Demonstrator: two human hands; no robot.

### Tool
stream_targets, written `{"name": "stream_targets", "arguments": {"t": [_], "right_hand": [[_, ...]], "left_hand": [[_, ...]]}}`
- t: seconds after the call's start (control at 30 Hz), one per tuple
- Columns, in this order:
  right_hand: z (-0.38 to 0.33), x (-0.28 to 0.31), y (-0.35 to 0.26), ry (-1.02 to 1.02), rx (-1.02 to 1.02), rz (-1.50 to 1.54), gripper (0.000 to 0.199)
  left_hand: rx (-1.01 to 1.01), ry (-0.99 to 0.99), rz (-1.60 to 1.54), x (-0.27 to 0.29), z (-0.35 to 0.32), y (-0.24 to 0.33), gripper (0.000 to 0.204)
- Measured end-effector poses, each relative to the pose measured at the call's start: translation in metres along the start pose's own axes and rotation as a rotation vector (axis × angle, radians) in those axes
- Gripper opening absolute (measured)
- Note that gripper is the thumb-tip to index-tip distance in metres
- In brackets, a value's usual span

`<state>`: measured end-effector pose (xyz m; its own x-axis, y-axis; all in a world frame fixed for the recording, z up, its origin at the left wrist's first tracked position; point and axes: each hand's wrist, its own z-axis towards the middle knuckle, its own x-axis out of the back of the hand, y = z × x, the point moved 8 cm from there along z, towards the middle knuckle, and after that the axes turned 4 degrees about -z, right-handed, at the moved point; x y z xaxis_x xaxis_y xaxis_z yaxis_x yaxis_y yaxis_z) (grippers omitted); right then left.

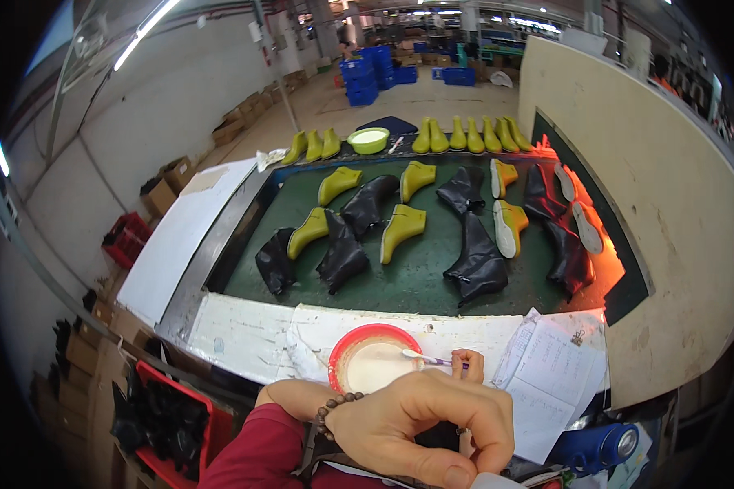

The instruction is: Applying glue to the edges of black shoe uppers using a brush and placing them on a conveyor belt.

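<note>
My left hand (424, 420), with a beaded bracelet at its wrist and a red sleeve, is bent close in front of me. Its fingers and thumb curl around something mostly hidden; a black patch shows beneath the hand and a white edge at its fingertips. Beyond it, my right hand (467, 364) pinches a toothbrush-like brush (436, 359) with a purple and white handle; most of this hand is hidden. The brush head reaches over a red bowl (335, 359) holding a creamy white liquid (375, 371).
A green conveyor belt (342, 289) carries yellow shoe lasts (403, 232), black boot uppers (475, 261) and white soles (589, 228). More lasts and a green bowl (369, 147) line its far edge. Papers (550, 367) and a blue bottle (599, 447) lie at right, a red crate (212, 436) at lower left.
</note>
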<state>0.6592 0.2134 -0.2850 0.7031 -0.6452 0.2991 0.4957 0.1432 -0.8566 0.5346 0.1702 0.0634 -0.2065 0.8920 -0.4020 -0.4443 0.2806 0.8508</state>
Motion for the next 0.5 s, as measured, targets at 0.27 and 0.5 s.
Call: {"name": "stream_targets", "arguments": {"t": [0.27,0.5], "right_hand": [[-0.003,-0.022,0.016,-0.168,-0.159,-0.02,0.01],[-0.006,-0.002,0.002,0.006,-0.119,-0.057,0.02]], "left_hand": [[-0.499,0.252,0.306,0.044,-0.09,0.077,0.023],[-0.548,1.276,0.557,0.246,-0.297,0.013,0.02]]}}
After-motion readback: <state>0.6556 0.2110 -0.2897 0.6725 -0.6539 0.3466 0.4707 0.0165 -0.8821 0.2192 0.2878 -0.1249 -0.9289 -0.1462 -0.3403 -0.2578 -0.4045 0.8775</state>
